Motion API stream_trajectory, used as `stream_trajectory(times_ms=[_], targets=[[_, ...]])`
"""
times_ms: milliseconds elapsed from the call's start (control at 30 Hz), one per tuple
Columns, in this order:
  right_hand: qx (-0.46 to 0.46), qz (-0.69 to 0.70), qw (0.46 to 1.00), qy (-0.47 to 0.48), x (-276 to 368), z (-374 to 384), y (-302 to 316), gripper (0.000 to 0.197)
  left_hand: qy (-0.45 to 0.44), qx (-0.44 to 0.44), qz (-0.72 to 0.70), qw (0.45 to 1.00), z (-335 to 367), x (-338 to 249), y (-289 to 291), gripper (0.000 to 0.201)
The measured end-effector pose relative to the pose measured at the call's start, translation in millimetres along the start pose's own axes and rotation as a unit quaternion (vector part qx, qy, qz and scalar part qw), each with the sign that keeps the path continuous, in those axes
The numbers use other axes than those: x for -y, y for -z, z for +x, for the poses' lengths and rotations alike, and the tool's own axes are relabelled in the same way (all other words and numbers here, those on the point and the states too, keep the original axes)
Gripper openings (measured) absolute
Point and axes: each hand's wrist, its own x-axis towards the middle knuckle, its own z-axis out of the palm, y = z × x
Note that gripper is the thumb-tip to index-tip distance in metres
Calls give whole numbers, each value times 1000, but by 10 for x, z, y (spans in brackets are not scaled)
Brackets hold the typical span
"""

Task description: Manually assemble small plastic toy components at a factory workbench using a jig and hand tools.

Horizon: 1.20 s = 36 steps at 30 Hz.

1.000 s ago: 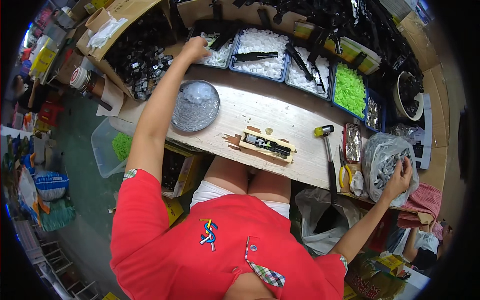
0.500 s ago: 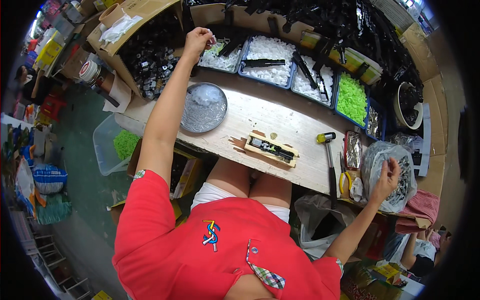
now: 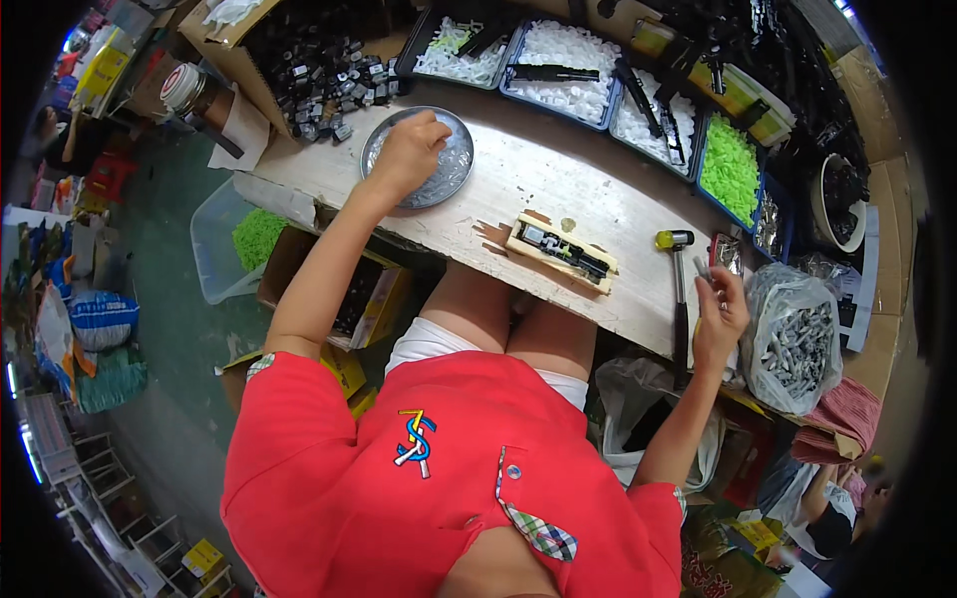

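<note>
Over a round grey dish [image 3: 466,149] with shiny silvery contents, my left hand [image 3: 407,154] hangs with its thumb and fingers pinched together. Whatever it pinches is hidden or too small to tell. My right hand [image 3: 722,321] is raised beside an open clear plastic bag [image 3: 755,344] of small grey metal parts. Between its fingertips sits one small grey metal part [image 3: 702,267]. At the table's front edge lies a pale wooden holder [image 3: 520,245], with a black and silver mechanism [image 3: 566,249] set into it. Neither hand touches the holder.
A mallet [image 3: 680,289] with a yellow and black head lies right of the holder. Along the back stand trays of white pieces [image 3: 563,92] and bright green pieces [image 3: 730,171], some with black parts on top. Many small dark and silver parts [image 3: 339,90] are heaped at left.
My left hand has come down and nearer, from the far white-piece tray to the dish. My right hand has moved left off the bag and now holds a small grey metal part.
</note>
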Motion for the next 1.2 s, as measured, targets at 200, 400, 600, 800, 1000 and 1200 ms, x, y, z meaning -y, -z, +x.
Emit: stream_trajectory(times_ms=[200,400,600,800,1000,1200], targets=[[40,-62,993,94,195,-41,-201,16,-42,39,133,990,108,-103,-183,3],[39,-18,998,38,227,-123,-254,18,68,28,-27,997,148,-40,-58,9],[80,57,993,62,287,-149,-526,19,158,-17,-284,946,55,-191,31,9],[118,95,979,133,629,-140,-963,17,158,95,-513,838,-64,-819,14,9],[125,52,975,178,712,-109,-975,17,71,102,-507,853,-159,-1031,-121,10],[139,43,971,190,676,-132,-927,18,42,102,-480,870,-177,-1111,-181,12]])
